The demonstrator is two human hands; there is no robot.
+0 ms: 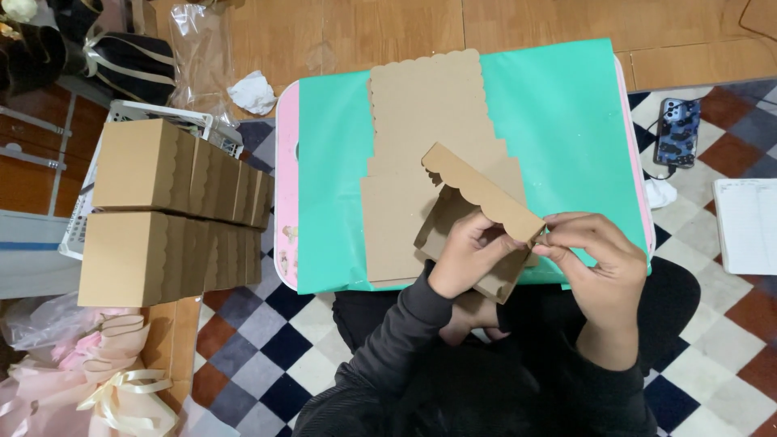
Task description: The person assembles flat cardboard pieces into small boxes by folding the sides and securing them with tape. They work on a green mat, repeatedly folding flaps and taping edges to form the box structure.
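Lighting: even, soft indoor light from overhead; bright green tabletop [558, 121] without glare. Shadows: faint, short. Focus: sharp centrally; slight softness and dimness toward upper-left frame corner.

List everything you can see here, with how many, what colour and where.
Half-folded box: one, brown, held over the table's near edge.
Flat cardboard sheets: a stack, brown, on the table.
Table: one, green top, pink rim, centre.
Finished boxes: two rows, brown, left.
Phone: one, dark patterned, floor right.
Notebook: one, white, far right.
Crumpled tissue: one, white, top left.
Left hand: on the box.
Right hand: pinching the box's flap.
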